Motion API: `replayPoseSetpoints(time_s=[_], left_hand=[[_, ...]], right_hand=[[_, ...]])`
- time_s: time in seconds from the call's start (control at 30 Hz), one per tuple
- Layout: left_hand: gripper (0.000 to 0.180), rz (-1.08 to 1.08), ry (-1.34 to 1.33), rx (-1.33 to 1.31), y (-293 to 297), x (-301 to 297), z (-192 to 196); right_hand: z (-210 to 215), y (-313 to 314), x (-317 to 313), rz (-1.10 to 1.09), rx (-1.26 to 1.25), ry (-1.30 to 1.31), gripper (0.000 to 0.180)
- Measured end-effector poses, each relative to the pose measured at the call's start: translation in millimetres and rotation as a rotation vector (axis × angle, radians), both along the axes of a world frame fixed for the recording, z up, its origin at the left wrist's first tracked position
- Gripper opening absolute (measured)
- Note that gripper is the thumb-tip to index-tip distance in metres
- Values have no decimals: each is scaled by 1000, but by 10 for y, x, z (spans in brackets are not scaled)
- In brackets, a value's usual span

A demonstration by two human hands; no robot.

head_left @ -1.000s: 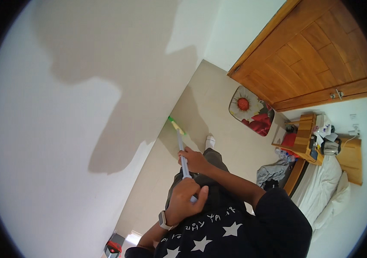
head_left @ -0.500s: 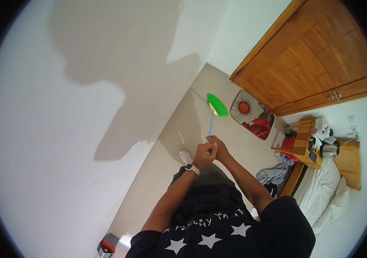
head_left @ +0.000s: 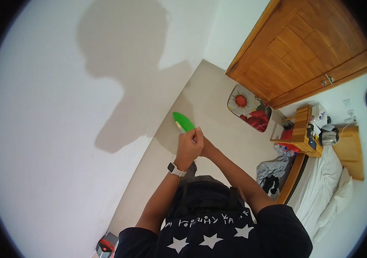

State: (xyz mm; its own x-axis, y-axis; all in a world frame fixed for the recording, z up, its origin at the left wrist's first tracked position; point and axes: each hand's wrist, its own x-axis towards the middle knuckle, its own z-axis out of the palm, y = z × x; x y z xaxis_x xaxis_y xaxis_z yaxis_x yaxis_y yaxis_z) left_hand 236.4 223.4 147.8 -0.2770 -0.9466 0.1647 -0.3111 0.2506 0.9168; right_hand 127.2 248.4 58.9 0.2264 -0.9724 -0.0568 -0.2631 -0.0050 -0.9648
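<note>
we have our left hand (head_left: 189, 145) curled firmly into a fist round the green-bristled broom (head_left: 184, 122), to the lower left of the floral doormat (head_left: 256, 112). our right hand (head_left: 208, 149) sits just behind the left one, on the side nearer the doormat; its fingers are mostly hidden, so we cannot tell how far they are closed or whether they have hold of the broom. we wear a pale-strapped smartwatch (head_left: 176, 169) on the left wrist and a dark, star-printed t-shirt (head_left: 209, 223), both below and left of the doormat. the broom's head is left of the doormat and well apart from it, its bristles seen as a narrow green shape over the pale floor (head_left: 218, 96); we cannot tell whether they touch it. farther left of the doormat rises the white wall (head_left: 41, 129), with a large shadow (head_left: 136, 64) across it. the panelled wooden door (head_left: 304, 56) stands just beside the doormat, at its upper right. to the doormat's right we see a small wooden table (head_left: 300, 124) and, beyond it, a metal kettle (head_left: 330, 137). plastic bottles (head_left: 284, 150), a crumpled grey cloth (head_left: 271, 168) and a white-sheeted bed (head_left: 310, 193) are at the doormat's lower right.
</note>
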Motion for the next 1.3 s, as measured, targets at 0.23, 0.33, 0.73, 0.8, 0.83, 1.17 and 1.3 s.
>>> replayPoseSetpoints(time_s=[0.23, 0.33, 0.73, 0.8, 0.83, 1.17, 1.3], left_hand=[[41, -6, -149, 31, 504, 168, -260], [43, -9, -226, -26, 791, 237, -376], [30, -214, 34, -242, 1835, 798, 1107], [29, -311, 153, -99, 1956, 894, 1332], [29, -309, 149, -92, 2002, 950, 1357], [31, -372, 344, -93, 2069, 810, 578], [31, -445, 351, -21, 2025, 492, -183]], right_hand=[[-449, 547, 455, -56, -108, -297, 24], [-624, 793, 548, -38, -100, -422, 24], [1074, 1750, 846, -175, -200, -82, 18], [1448, 1847, 875, -154, -304, 165, 13], [1538, 1904, 888, -151, -297, 161, 13], [1211, 2210, 651, -296, -215, 420, 15], [88, 2324, 338, -387, -266, 406, 15]])
